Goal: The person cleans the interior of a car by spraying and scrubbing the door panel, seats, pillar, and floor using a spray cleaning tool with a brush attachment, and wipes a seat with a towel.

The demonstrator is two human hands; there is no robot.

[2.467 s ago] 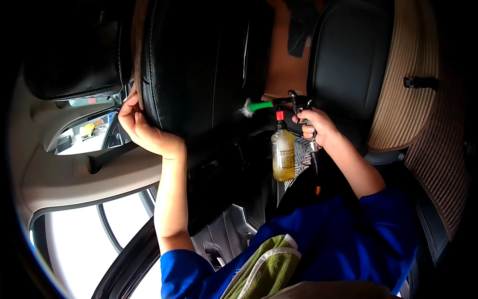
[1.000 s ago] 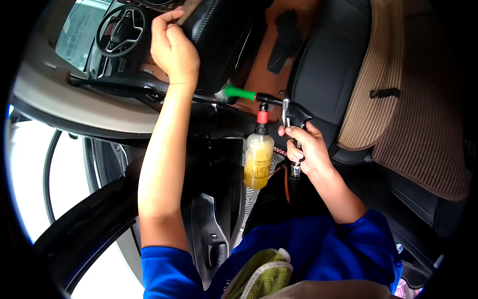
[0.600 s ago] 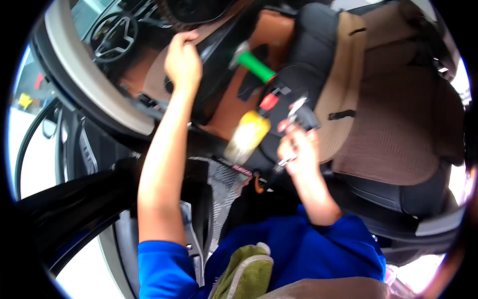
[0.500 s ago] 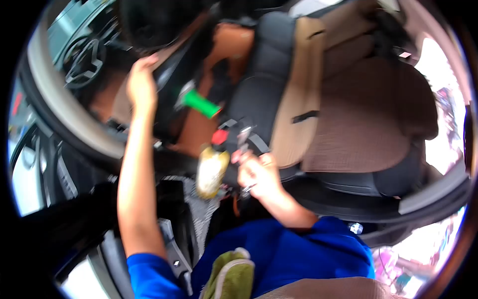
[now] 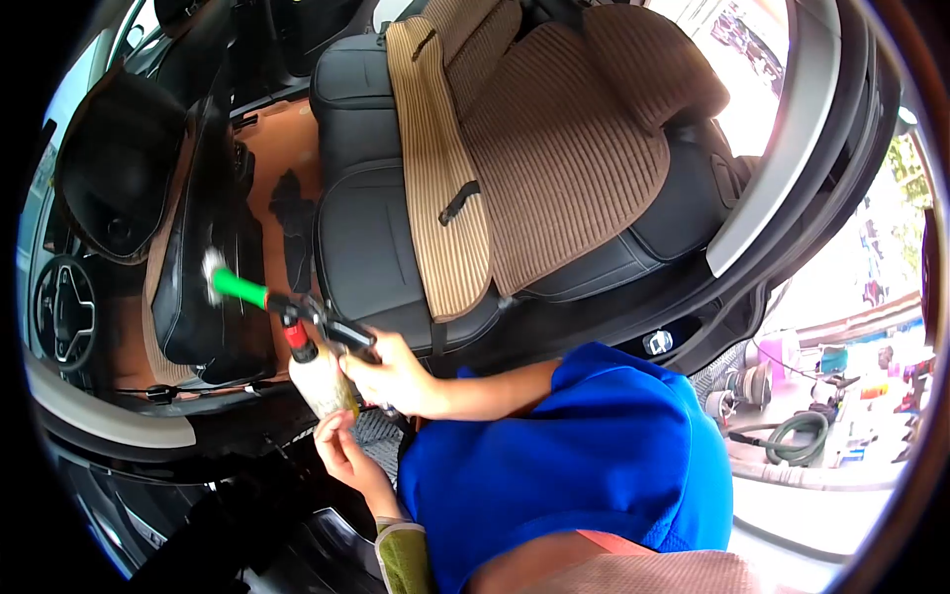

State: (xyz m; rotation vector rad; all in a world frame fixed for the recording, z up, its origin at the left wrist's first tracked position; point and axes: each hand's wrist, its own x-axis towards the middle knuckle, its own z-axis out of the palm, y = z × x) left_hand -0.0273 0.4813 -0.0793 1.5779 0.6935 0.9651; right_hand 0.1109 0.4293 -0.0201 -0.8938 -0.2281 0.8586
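Note:
A spray gun point(image 5: 329, 323) with a bright green nozzle point(image 5: 240, 288) and a white bristly tip points left, toward the back of the front seat. My right hand point(image 5: 394, 376) is closed around its black handle. Below the gun hangs a pale, yellowish bottle point(image 5: 322, 379) with a red part at its neck. At the bottle's lower end is my left hand point(image 5: 342, 451), its fingers curled against the base. A green cloth point(image 5: 404, 556) lies by my left forearm.
The black front seat point(image 5: 213, 297) stands left of the brown floor mat point(image 5: 272, 148). Black rear seats point(image 5: 366, 233) carry ribbed brown covers point(image 5: 569, 168). The door sill and frame point(image 5: 782, 148) curve around the opening. Outside at right lie a coiled hose point(image 5: 797, 438) and several items.
My left hand has come down from the front seat to the bottle's base. The spray gun now sits farther left in view, and the view has shifted toward the rear seats.

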